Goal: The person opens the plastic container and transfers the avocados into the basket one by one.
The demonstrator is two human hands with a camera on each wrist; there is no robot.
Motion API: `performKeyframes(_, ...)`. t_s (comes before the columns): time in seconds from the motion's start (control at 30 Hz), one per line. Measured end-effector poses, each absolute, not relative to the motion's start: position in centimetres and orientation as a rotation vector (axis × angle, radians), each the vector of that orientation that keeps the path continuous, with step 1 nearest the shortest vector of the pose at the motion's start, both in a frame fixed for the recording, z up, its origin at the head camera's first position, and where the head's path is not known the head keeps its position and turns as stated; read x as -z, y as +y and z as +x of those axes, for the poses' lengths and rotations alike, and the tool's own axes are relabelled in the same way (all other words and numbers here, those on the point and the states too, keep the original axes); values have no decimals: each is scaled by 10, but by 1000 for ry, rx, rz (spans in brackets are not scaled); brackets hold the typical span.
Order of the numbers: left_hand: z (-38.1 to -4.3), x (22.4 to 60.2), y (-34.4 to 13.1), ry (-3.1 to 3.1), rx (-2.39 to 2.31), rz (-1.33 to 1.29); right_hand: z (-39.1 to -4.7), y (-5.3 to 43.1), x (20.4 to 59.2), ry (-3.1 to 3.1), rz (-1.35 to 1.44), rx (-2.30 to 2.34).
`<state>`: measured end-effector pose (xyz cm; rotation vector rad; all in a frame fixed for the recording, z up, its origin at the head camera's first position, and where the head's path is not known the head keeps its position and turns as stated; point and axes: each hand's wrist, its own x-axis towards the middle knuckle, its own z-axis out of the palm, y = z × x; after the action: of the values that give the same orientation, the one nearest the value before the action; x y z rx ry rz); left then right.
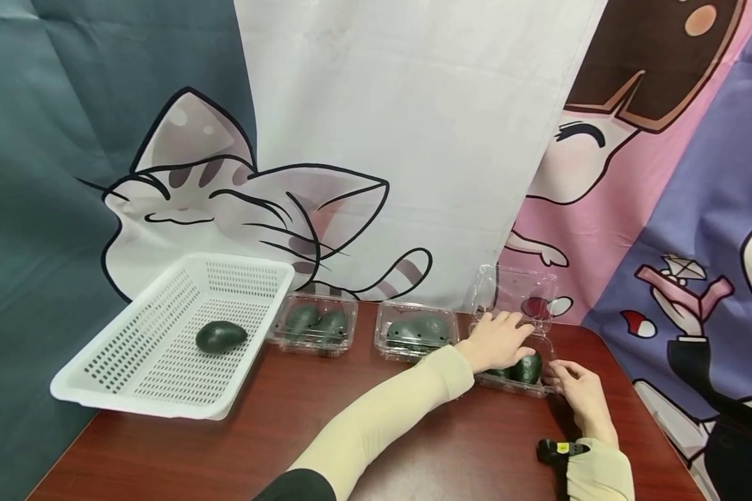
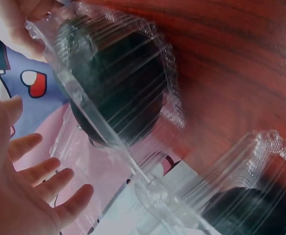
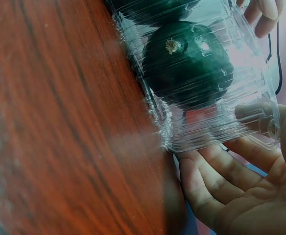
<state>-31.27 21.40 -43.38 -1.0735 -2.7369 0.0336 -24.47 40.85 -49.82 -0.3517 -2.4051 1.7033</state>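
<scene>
At the right of the table in the head view stands a clear plastic clamshell box (image 1: 549,353), its lid (image 1: 515,282) raised behind. Two dark green avocados (image 1: 527,367) lie inside it. My left hand (image 1: 496,339) reaches over the box with its fingers extended, between the lid and the avocados. The left wrist view shows those fingers (image 2: 40,171) spread and holding nothing. With my right hand (image 1: 579,390) I grip the box's right side. In the right wrist view the thumb is at the rim and the other fingers lie along the outside of the wall, near an avocado (image 3: 187,66).
Two closed clear boxes (image 1: 318,325) (image 1: 416,330) with avocados stand along the table's back edge. A white perforated basket (image 1: 144,379) at the left holds one avocado (image 1: 221,337). A printed cloth (image 1: 407,139) hangs right behind the table (image 1: 439,445).
</scene>
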Motion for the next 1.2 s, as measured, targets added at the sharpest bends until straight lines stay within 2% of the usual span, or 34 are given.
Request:
performKeyframes(0.53,-306,451,202,-2811,-178,-1147,-246,407,497,-2419,-397,-1690)
performKeyframes(1.2,-309,437,192,-2885,-430,-1260,-246,407,499,-2439,-373,-1658)
